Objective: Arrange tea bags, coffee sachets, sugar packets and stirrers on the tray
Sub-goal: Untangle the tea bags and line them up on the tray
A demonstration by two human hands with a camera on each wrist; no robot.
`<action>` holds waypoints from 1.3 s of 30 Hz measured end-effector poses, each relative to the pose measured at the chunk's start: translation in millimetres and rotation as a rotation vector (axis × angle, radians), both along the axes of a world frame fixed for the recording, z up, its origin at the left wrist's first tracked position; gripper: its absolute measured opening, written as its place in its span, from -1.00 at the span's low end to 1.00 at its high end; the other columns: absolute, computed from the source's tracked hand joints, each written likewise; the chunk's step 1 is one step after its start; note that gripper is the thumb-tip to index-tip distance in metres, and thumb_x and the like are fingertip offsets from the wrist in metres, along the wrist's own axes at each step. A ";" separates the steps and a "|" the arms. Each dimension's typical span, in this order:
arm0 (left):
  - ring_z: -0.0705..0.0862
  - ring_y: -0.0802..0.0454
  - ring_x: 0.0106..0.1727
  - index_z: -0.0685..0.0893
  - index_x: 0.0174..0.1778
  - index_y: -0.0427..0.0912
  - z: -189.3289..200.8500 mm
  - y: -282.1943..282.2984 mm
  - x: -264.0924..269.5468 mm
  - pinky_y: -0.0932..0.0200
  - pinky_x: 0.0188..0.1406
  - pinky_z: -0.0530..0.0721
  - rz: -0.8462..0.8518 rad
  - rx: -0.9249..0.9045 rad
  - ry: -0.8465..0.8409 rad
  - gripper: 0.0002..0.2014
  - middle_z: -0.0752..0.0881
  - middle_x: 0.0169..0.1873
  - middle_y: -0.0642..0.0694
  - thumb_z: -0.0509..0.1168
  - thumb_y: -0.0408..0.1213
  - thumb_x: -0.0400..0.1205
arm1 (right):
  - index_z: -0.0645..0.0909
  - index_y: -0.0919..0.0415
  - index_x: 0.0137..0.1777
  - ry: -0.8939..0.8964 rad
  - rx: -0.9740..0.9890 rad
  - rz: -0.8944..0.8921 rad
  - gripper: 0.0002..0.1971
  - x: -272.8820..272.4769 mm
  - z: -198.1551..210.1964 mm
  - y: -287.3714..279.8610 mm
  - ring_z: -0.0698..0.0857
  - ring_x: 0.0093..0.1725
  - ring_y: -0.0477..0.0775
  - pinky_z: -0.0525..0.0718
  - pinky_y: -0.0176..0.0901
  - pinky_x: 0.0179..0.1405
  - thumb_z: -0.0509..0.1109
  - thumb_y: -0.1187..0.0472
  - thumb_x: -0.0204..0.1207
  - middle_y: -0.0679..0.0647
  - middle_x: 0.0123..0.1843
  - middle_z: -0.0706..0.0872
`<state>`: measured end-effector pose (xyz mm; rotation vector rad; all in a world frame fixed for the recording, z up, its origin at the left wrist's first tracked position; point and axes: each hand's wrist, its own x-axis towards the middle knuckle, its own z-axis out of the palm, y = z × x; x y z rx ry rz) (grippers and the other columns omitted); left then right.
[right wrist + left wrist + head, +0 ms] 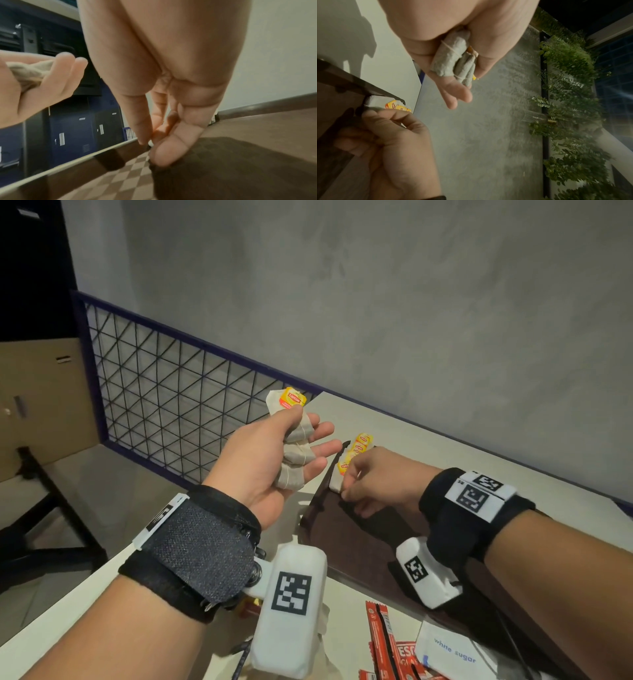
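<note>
Head: left hand [274, 460] held palm-up above the table [394, 422], thumb clamping a bundle of tea bags [294, 453] against loosely spread fingers [322, 429]. Right hand [380, 481] in far corner of dark tray [342, 542], fingertips pinching a tea bag in the row [354, 453] standing against the rim. Coffee sachets [380, 638] and sugar packet [452, 652] on table, near edge

Left wrist: same bundle [453, 60] in palm

Right wrist: fingers [145, 121] pressed together at tray rim [68, 167]

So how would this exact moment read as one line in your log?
left hand: holds spare tea bags | right hand: pinches tea bag at tray corner | sachets, sugar: off tray
</note>
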<state>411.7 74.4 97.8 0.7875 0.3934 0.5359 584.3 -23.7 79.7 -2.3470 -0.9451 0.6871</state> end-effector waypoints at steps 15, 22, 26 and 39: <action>0.90 -0.05 -0.20 0.75 0.09 -0.28 -4.2 -4.5 1.3 0.31 -0.61 0.69 -0.110 0.017 0.087 -0.75 0.91 -0.11 -0.19 0.30 -0.16 0.77 | 0.73 0.41 -0.08 0.195 0.164 -0.012 -0.90 3.7 28.7 1.0 0.78 -0.29 0.14 0.79 -0.10 -0.26 0.47 0.35 0.62 0.30 -0.22 0.74; 0.90 -0.03 -0.12 0.78 0.06 -0.22 -1.4 -13.2 -3.3 0.33 -0.56 0.66 -0.331 0.228 0.130 -0.75 0.90 -0.01 -0.18 0.30 -0.13 0.76 | 0.73 0.36 0.23 0.354 0.372 0.133 -0.52 -28.9 100.9 -26.7 0.67 -0.22 0.02 0.59 -0.19 -0.26 0.50 -0.01 0.47 0.11 -0.10 0.73; 0.90 -0.06 -0.12 0.77 0.15 -0.28 -0.8 -16.6 -8.4 0.32 -0.57 0.63 -0.427 0.336 0.119 -0.70 0.89 0.02 -0.24 0.31 -0.12 0.73 | 0.72 0.47 0.24 0.241 0.349 0.228 -0.66 -44.2 106.8 -39.6 0.67 -0.26 0.00 0.60 -0.25 -0.35 0.52 0.33 0.51 0.18 -0.13 0.78; 0.87 -0.24 0.11 0.67 0.36 -0.34 -5.1 -19.5 -3.5 0.40 -0.71 0.47 -0.261 0.294 0.055 -0.63 0.84 0.13 -0.37 0.42 -0.26 0.67 | 0.72 0.45 0.07 -0.009 0.457 0.094 -0.78 -45.6 91.8 -64.5 0.74 -0.36 0.09 0.76 -0.07 -0.35 0.61 0.40 0.47 0.28 -0.28 0.78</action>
